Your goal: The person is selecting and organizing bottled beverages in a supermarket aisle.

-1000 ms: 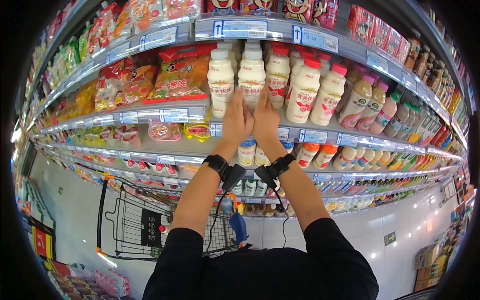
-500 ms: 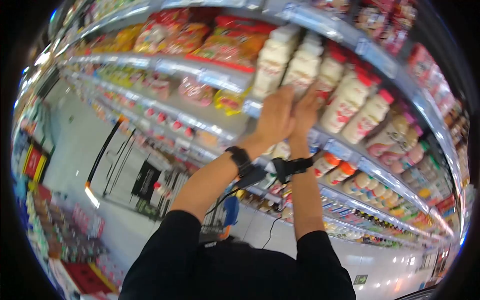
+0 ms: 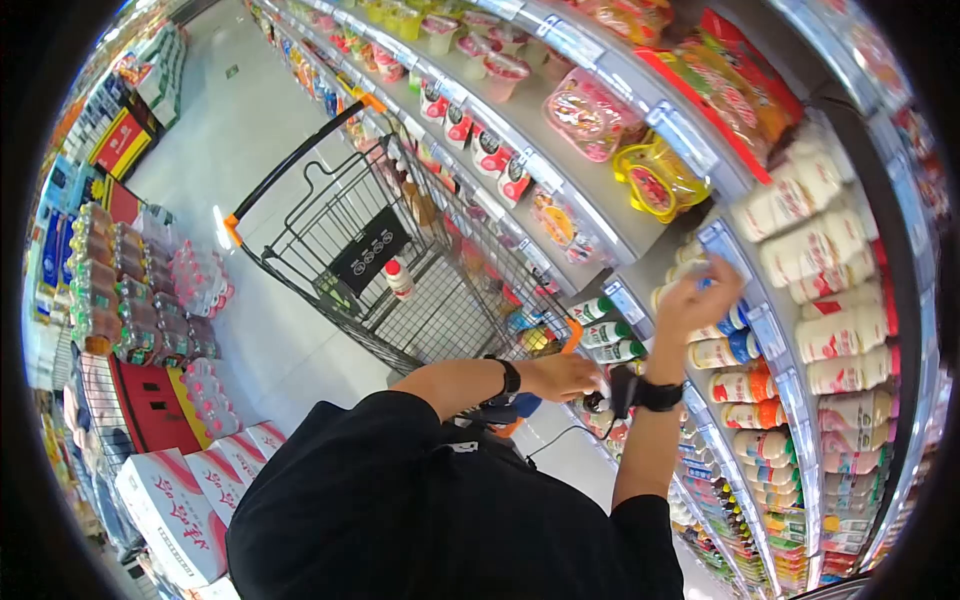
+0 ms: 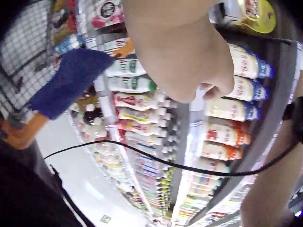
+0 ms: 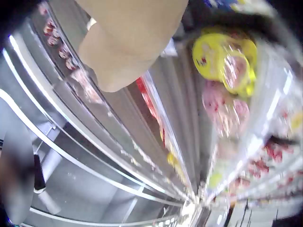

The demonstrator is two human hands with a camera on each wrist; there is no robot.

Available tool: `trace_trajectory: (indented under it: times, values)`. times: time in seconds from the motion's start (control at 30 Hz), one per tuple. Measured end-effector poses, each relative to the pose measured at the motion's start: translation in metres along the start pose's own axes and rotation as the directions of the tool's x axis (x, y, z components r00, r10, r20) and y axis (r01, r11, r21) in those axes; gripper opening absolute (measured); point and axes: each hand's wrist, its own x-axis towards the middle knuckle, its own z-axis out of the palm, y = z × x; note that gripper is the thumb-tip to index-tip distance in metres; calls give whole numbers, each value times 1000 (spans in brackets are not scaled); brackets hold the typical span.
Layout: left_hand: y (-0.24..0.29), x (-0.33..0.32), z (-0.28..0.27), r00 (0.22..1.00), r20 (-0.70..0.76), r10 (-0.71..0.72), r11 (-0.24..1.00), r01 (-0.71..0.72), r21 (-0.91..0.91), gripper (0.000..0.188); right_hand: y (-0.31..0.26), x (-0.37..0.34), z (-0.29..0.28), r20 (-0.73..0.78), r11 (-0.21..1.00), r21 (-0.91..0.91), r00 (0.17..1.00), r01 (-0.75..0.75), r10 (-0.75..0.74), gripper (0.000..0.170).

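My left hand [image 3: 562, 378] is in front of my torso, beside the right wrist's strap and camera, with nothing visible in its grasp. In the left wrist view that hand [image 4: 184, 56] overlaps shelves of bottles. Raised at the shelf edge, my right hand [image 3: 698, 300] has loosely bent, blurred fingers and no visible load. White milk-drink bottles with blue caps [image 3: 725, 350] lie closest to it. Larger white bottles [image 3: 790, 195] stand on the shelf above. A yellow package [image 3: 660, 178] sits on the shelf beyond the right hand.
A wire shopping cart [image 3: 300, 165] stands left of the shelves, with a red-capped white bottle [image 3: 398, 278] in it. Bottled drink packs [image 3: 130, 290] and white cartons [image 3: 180, 510] line the aisle's other side. A black cable [image 4: 189, 166] crosses the left wrist view.
Both hands have come away from the white bottles on the upper shelf and separated. The left hand has drawn back toward my body. My head view has swung left, bringing the cart fully into sight.
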Motion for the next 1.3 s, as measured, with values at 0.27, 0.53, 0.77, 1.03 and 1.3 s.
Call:
trace_trajectory:
  times: [0.27,0.53,0.77,1.03,1.3]
  values:
    - [-87,-160,-60,647,242,-723,670,742,20,21,-96,-147,191,998,873,16,63,-487,17,28]
    - [-157,-319,-185,-193,54,-980,-179,963,200,55,-116,-346,297,915,863,-261,-396,-433,78,30]
    - [-187,-330,-173,-233,263,-936,-217,972,91,88,-123,-410,263,768,931,-175,-636,-321,-75,34]
    - [-210,-347,-162,-160,208,-965,-70,921,384,53,-87,-367,313,759,786,-531,-589,-316,277,38]
    - [-238,-363,-143,-346,448,-824,-193,915,353,55,-106,-391,316,705,763,-528,-694,-374,148,41]
